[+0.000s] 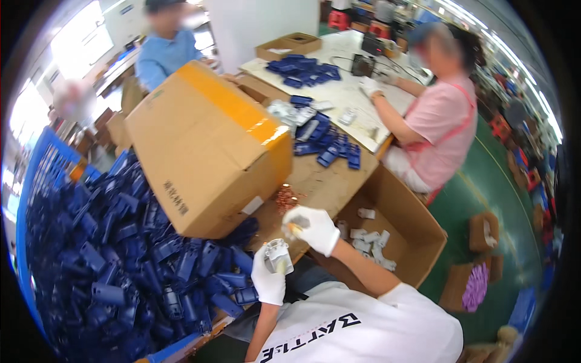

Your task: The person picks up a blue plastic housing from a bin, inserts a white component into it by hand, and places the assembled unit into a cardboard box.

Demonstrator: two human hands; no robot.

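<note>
My gloved left hand (pixel 268 282) is closed around a small white plastic housing (pixel 279 253), its hollow side facing up. Just above and to the right, my gloved right hand (pixel 316 230) has its fingers pinched together. Something small and orange-toned shows at those fingertips, too blurred to name. The two hands are apart. Beyond the right hand a heap of small copper-coloured parts (pixel 287 198) lies on the wooden tabletop (pixel 330 181).
A large taped carton (pixel 200 145) stands left of the copper heap. A blue crate (pixel 30 199) holds many dark blue plastic housings (pixel 109 294). At right, an open carton (pixel 417 254) contains white housings (pixel 370 247). A co-worker in pink (pixel 442 127) sits across the white worktable (pixel 357 54).
</note>
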